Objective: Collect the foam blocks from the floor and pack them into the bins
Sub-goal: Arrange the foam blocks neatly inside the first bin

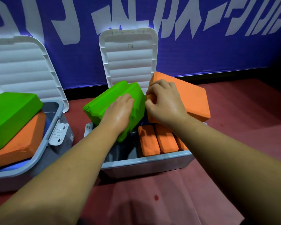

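A dark red floor (234,143) ran to a blue banner (201,51) with large white lettering, and two grey bins stood open against it. At the middle bin (144,161) the packing step was in hand. The green blocks (107,101), seemingly two side by side, leaned tilted into the bin's left half, their lower end down inside and their upper end above the rim. The left hand (118,111) lay palm-down on them, fingers fairly flat and pressing rather than gripping. The right hand (164,103) had its fingers curled at the near corner of a large orange block (190,98), which sat tilted over the bin's right rim, not yet inside.

Three orange blocks (165,138) already stood on edge in the right half, so free room looked tight. The next move probably called for pushing the green pair down upright, then turning the large block on edge to fit what gap remained.

The white lid (128,59) stood up behind. The left bin (44,148) was heaped above its rim with a green block on top (11,116) of an orange slab (19,143).
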A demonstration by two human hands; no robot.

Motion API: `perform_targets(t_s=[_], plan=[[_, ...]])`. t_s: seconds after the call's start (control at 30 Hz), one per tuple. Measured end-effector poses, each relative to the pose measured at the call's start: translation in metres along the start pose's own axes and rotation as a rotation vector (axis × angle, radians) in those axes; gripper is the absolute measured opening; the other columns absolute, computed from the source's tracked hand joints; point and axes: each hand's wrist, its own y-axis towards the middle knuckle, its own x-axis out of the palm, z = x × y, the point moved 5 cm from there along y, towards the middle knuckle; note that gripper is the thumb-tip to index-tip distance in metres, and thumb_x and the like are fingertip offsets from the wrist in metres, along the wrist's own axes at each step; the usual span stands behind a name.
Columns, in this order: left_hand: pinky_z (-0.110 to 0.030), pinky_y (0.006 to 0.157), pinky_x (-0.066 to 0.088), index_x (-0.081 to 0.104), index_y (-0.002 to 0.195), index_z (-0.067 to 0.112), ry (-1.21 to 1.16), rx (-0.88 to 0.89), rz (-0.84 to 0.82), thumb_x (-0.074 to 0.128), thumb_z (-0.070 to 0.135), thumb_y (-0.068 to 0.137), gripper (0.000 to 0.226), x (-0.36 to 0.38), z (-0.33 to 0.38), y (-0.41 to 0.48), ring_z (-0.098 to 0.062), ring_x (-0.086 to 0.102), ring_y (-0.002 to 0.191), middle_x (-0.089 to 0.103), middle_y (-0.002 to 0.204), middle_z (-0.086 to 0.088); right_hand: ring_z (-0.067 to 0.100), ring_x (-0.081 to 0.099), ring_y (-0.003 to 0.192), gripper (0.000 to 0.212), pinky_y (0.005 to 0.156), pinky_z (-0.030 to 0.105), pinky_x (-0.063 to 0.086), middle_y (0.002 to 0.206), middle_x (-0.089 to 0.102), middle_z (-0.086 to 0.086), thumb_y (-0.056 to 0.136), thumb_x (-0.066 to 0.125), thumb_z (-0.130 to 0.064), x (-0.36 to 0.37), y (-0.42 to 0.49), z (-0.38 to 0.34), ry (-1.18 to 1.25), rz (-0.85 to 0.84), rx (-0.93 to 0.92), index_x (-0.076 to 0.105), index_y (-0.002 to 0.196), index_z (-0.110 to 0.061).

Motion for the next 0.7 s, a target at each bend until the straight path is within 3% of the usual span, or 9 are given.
perform_targets(t_s=[0.1, 0.17, 0.27, 0.33, 0.47, 0.57, 0.63, 0.7], plan=[[-0.045, 0.089, 0.044, 0.059, 0.121, 0.021, 0.160, -0.036, 0.089, 0.084, 0.031, 0.073, 0.055, -0.018, -0.014, -0.005, -0.028, 0.052, 0.115, 0.057, 0.125, 0.000, 0.033, 0.050, 0.100, 0.027, 0.087, 0.045, 0.045, 0.108, 0.061, 0.001, 0.079, 0.055, -0.030, 0.003, 0.005, -0.006, -0.178, -0.004, 0.026, 0.069, 0.100, -0.019], [-0.046, 0.095, 0.040, 0.058, 0.129, 0.029, 0.168, -0.171, 0.082, 0.083, 0.056, 0.071, 0.069, -0.028, -0.034, -0.010, -0.028, 0.050, 0.121, 0.057, 0.129, 0.003, 0.036, 0.051, 0.099, 0.026, 0.084, 0.045, 0.045, 0.103, 0.063, 0.005, 0.079, 0.057, -0.024, 0.007, 0.009, -0.010, -0.255, -0.008, -0.019, 0.071, 0.099, -0.017], [-0.053, 0.101, 0.043, 0.051, 0.136, 0.026, -0.058, -0.536, -0.020, 0.075, 0.079, 0.064, 0.093, -0.032, -0.077, -0.023, -0.035, 0.050, 0.124, 0.051, 0.135, -0.003, 0.037, 0.054, 0.100, 0.028, 0.087, 0.044, 0.045, 0.095, 0.064, 0.008, 0.074, 0.057, -0.018, 0.020, 0.010, -0.025, -0.346, -0.078, -0.159, 0.073, 0.096, -0.014], [-0.052, 0.103, 0.047, 0.051, 0.136, 0.023, -0.207, -0.681, -0.054, 0.068, 0.091, 0.056, 0.106, -0.027, -0.097, -0.036, -0.037, 0.051, 0.125, 0.049, 0.135, -0.006, 0.035, 0.055, 0.103, 0.028, 0.092, 0.044, 0.044, 0.094, 0.063, 0.006, 0.073, 0.055, -0.021, 0.032, 0.008, -0.042, -0.393, -0.174, -0.219, 0.072, 0.095, -0.016], [-0.034, 0.092, 0.048, 0.052, 0.131, 0.023, -0.547, -0.838, -0.064, 0.072, 0.092, 0.051, 0.108, -0.013, -0.114, -0.051, -0.026, 0.059, 0.120, 0.056, 0.131, -0.005, 0.032, 0.057, 0.108, 0.033, 0.092, 0.044, 0.048, 0.103, 0.064, 0.006, 0.084, 0.056, -0.033, 0.050, -0.003, -0.084, -0.292, -0.338, -0.208, 0.068, 0.110, -0.016], [-0.032, 0.089, 0.048, 0.052, 0.131, 0.023, -0.622, -0.847, -0.055, 0.074, 0.090, 0.051, 0.107, -0.010, -0.114, -0.049, -0.023, 0.060, 0.115, 0.057, 0.129, -0.003, 0.037, 0.057, 0.110, 0.063, 0.093, 0.047, 0.050, 0.119, 0.057, 0.012, 0.085, 0.063, -0.057, 0.072, -0.020, -0.101, -0.194, -0.514, -0.037, 0.054, 0.128, -0.011], [-0.035, 0.096, 0.050, 0.051, 0.131, 0.023, -0.685, -0.872, -0.049, 0.073, 0.089, 0.055, 0.102, -0.006, -0.117, -0.049, -0.022, 0.060, 0.113, 0.057, 0.127, -0.002, 0.040, 0.057, 0.110, 0.084, 0.094, 0.050, 0.048, 0.127, 0.049, 0.013, 0.079, 0.064, -0.072, 0.086, -0.030, -0.104, -0.230, -0.542, 0.010, 0.046, 0.132, -0.010], [-0.035, 0.091, 0.049, 0.052, 0.130, 0.023, -0.824, -0.910, -0.044, 0.068, 0.087, 0.067, 0.091, -0.002, -0.122, -0.049, -0.022, 0.061, 0.106, 0.061, 0.123, -0.004, 0.040, 0.055, 0.112, 0.094, 0.095, 0.052, 0.049, 0.130, 0.043, 0.012, 0.071, 0.066, -0.080, 0.095, -0.036, -0.106, -0.255, -0.499, 0.026, 0.043, 0.130, -0.010]])
